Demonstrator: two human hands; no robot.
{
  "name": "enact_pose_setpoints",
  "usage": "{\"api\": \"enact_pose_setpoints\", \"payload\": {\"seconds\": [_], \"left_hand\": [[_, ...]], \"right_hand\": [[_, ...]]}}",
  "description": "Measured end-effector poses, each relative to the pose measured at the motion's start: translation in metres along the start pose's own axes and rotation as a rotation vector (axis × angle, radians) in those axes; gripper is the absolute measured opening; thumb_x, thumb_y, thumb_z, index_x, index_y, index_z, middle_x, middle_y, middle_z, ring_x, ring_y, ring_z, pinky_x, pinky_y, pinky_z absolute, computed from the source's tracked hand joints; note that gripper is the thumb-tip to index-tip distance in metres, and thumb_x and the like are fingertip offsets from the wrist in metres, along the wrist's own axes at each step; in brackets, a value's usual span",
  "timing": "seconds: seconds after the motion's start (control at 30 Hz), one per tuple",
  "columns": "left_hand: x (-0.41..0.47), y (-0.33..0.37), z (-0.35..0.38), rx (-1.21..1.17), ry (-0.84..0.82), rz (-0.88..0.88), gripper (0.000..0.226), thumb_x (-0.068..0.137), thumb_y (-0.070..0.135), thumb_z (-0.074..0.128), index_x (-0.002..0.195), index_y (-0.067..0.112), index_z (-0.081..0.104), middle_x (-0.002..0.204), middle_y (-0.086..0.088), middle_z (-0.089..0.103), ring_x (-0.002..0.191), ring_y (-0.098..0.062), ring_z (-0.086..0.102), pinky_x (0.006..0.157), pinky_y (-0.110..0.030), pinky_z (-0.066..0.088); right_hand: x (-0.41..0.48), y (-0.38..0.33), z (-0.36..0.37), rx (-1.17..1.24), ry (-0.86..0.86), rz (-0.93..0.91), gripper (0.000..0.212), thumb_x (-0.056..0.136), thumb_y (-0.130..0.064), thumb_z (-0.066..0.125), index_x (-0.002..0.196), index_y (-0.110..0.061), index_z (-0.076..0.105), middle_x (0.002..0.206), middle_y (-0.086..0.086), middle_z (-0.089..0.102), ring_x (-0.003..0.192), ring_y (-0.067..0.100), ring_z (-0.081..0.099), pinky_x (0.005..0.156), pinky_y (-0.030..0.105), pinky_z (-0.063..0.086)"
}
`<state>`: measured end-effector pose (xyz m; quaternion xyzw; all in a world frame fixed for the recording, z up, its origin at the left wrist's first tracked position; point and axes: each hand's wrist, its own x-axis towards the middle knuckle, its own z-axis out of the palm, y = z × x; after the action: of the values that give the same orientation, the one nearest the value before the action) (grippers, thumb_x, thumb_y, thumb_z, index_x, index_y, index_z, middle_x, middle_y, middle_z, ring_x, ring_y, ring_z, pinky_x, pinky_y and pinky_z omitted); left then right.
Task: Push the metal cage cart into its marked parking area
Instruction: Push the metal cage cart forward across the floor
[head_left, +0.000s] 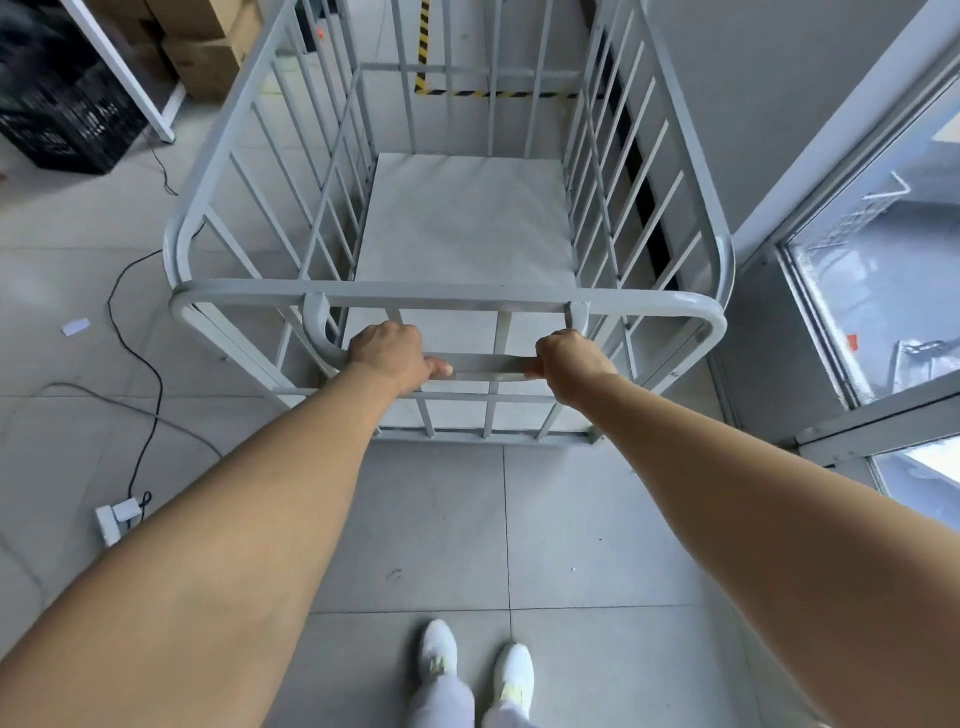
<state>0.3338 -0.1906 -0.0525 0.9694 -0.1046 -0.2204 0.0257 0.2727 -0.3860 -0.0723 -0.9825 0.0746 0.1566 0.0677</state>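
Note:
A light grey metal cage cart (447, 299) with barred sides and a flat empty floor stands right in front of me. Its horizontal push handle (485, 365) runs below the near top rail. My left hand (390, 356) grips the handle's left end and my right hand (570, 364) grips its right end. Beyond the cart's far side, yellow-and-black striped tape (467, 93) marks an L-shaped corner on the floor beside the right wall. The cart's far end stands over part of the taped area.
A black crate (67, 124) and cardboard boxes (208, 57) sit at the far left by a white frame leg (156, 104). A black cable (150, 374) and a white power strip (115, 517) lie on the tiles at left. A glass door (878, 291) flanks the cart's right.

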Motion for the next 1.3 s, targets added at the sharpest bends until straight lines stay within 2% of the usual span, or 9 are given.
{"api": "enact_pose_setpoints", "payload": {"seconds": [0.17,0.27,0.4,0.5,0.67,0.73,0.83,1.07,1.3], "left_hand": [[0.044,0.018,-0.020,0.028,0.012,0.022,0.067,0.085,0.063,0.054,0.116,0.004,0.062,0.123,-0.016,0.061,0.117,-0.033,0.055,0.091,-0.036,0.045],[0.069,0.027,-0.029,0.046,0.025,0.033,0.066,0.087,0.062,0.053,0.116,0.004,0.062,0.123,-0.016,0.061,0.116,-0.033,0.056,0.089,-0.035,0.045],[0.101,0.043,-0.043,0.058,0.028,0.048,0.066,0.087,0.062,0.052,0.116,0.004,0.061,0.124,-0.016,0.060,0.117,-0.033,0.055,0.090,-0.035,0.044],[0.125,0.053,-0.054,0.069,0.023,0.047,0.067,0.086,0.064,0.053,0.115,0.004,0.062,0.123,-0.016,0.061,0.115,-0.033,0.056,0.090,-0.036,0.045],[0.166,0.071,-0.071,0.059,0.023,0.021,0.067,0.084,0.065,0.054,0.109,0.004,0.063,0.120,-0.015,0.062,0.113,-0.032,0.057,0.085,-0.034,0.044],[0.184,0.079,-0.078,0.059,0.032,0.008,0.067,0.083,0.066,0.055,0.107,0.004,0.063,0.118,-0.015,0.063,0.111,-0.032,0.058,0.082,-0.033,0.043],[0.208,0.086,-0.083,0.030,0.045,-0.005,0.066,0.085,0.065,0.053,0.108,0.004,0.064,0.118,-0.016,0.064,0.112,-0.033,0.058,0.085,-0.035,0.045],[0.263,0.099,-0.106,-0.009,0.035,0.008,0.061,0.091,0.060,0.048,0.110,0.003,0.061,0.121,-0.017,0.062,0.115,-0.034,0.055,0.087,-0.035,0.044],[0.317,0.092,-0.131,0.009,0.035,0.063,0.059,0.092,0.058,0.047,0.107,0.003,0.062,0.118,-0.016,0.063,0.113,-0.034,0.057,0.085,-0.035,0.044]], "right_hand": [[0.043,0.017,-0.019,0.002,0.005,0.026,0.030,0.088,0.011,0.046,0.110,-0.002,0.061,0.112,0.015,0.060,0.103,0.031,0.061,0.079,0.032,0.048],[0.074,0.030,-0.024,0.007,0.011,0.032,0.028,0.089,0.010,0.047,0.107,-0.003,0.063,0.111,0.015,0.061,0.100,0.032,0.062,0.077,0.033,0.048],[0.113,0.049,-0.031,0.036,0.016,0.052,0.021,0.090,0.005,0.052,0.104,-0.004,0.066,0.106,0.013,0.063,0.095,0.030,0.062,0.084,0.032,0.052],[0.139,0.062,-0.040,0.036,0.013,0.054,0.019,0.090,0.004,0.053,0.102,-0.004,0.066,0.103,0.013,0.063,0.082,0.024,0.055,0.079,0.029,0.049],[0.183,0.081,-0.058,0.002,-0.011,0.027,0.017,0.091,0.003,0.053,0.101,-0.004,0.064,0.091,0.009,0.055,0.078,0.023,0.052,0.073,0.032,0.051],[0.202,0.088,-0.064,-0.016,-0.009,0.012,0.016,0.091,0.002,0.053,0.100,-0.005,0.064,0.088,0.006,0.052,0.077,0.023,0.054,0.074,0.033,0.053],[0.226,0.097,-0.075,-0.002,-0.018,0.000,0.012,0.093,-0.003,0.055,0.100,-0.007,0.064,0.096,0.010,0.059,0.082,0.025,0.058,0.075,0.034,0.053],[0.284,0.109,-0.105,0.013,-0.060,0.030,0.018,0.095,-0.005,0.052,0.108,-0.006,0.064,0.106,0.014,0.062,0.090,0.030,0.060,0.071,0.029,0.043],[0.338,0.102,-0.128,0.010,-0.065,0.067,0.017,0.095,-0.016,0.058,0.107,-0.007,0.066,0.091,0.010,0.057,0.082,0.026,0.056,0.070,0.028,0.043]]}}
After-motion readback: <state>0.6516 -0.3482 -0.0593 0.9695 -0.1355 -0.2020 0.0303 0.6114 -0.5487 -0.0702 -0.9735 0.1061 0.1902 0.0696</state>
